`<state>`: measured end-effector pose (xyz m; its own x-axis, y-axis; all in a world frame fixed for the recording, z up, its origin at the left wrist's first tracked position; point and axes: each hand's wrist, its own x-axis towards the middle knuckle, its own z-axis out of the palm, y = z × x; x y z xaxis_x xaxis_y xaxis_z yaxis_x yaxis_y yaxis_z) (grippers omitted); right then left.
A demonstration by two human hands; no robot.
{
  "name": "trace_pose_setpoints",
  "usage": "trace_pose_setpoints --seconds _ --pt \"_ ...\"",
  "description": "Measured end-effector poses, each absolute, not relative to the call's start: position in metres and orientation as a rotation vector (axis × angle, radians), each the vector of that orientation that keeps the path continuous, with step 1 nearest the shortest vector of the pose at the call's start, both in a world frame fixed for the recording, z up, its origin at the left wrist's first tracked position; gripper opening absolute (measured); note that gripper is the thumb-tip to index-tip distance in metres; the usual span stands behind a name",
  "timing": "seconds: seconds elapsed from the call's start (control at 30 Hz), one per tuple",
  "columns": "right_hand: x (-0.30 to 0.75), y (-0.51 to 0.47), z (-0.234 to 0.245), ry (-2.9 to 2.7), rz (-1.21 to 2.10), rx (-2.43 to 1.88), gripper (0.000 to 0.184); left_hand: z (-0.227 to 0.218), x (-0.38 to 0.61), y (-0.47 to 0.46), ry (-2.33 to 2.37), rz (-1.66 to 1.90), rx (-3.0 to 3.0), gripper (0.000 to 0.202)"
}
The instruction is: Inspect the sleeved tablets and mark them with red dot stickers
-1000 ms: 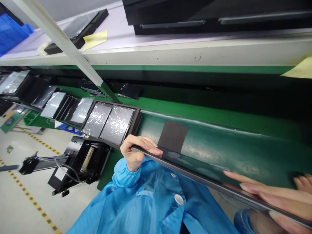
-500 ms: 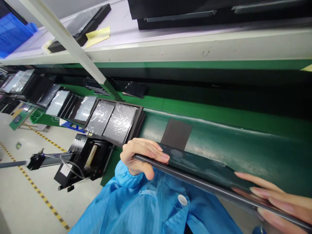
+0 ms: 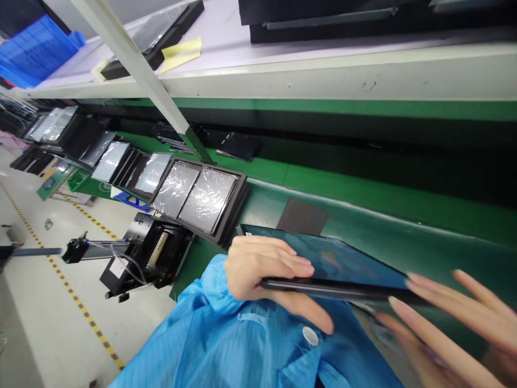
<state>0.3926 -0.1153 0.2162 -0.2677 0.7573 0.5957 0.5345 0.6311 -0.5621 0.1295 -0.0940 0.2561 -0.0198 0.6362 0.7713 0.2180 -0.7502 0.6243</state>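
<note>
I hold a thin dark tablet-like panel (image 3: 335, 261) flat in front of my blue-smocked chest, its glossy face up. My left hand (image 3: 262, 267) grips its left end, fingers on top and thumb under the edge. My right hand (image 3: 448, 318) supports the right end with long fingers stretched along the rim and underside. The panel hovers over the near edge of a green conveyor belt (image 3: 404, 237).
A dark square pad (image 3: 302, 216) lies on the belt. A black tray (image 3: 226, 213) with two film-wrapped panels sits left of it, with more trays further left. A black machine (image 3: 145, 253) stands below. A white shelf (image 3: 323, 75) and a slanted post (image 3: 137, 59) are overhead.
The panel has tipped from edge-on to flat, so its top face now shows. Both hands shifted right and lower with it, and my left thumb moved underneath.
</note>
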Motion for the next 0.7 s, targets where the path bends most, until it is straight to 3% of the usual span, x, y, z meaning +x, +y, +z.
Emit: trace_pose_setpoints --seconds 0.07,0.13,0.3,0.37,0.53,0.7 --pt "0.363 -0.112 0.225 -2.078 0.224 -0.874 0.068 0.258 0.139 -0.095 0.879 1.665 2.041 0.035" --pt "0.340 -0.106 0.227 -2.035 0.290 -0.883 0.064 0.265 0.144 -0.094 0.853 1.487 2.106 0.027" --pt "0.338 -0.091 0.201 -1.711 0.554 -0.846 0.030 0.279 0.118 -0.081 0.977 1.413 2.352 0.061" --pt "0.346 -0.089 0.190 -1.650 0.600 -0.819 0.017 0.271 0.100 -0.077 1.021 1.329 2.462 0.066" --pt "0.353 -0.087 0.177 -1.451 0.643 -0.832 0.006 0.235 0.079 -0.082 0.981 1.258 2.266 0.030" --pt "0.353 -0.080 0.168 -1.352 0.613 -0.779 0.010 0.225 0.084 -0.086 0.889 1.383 2.224 0.031"
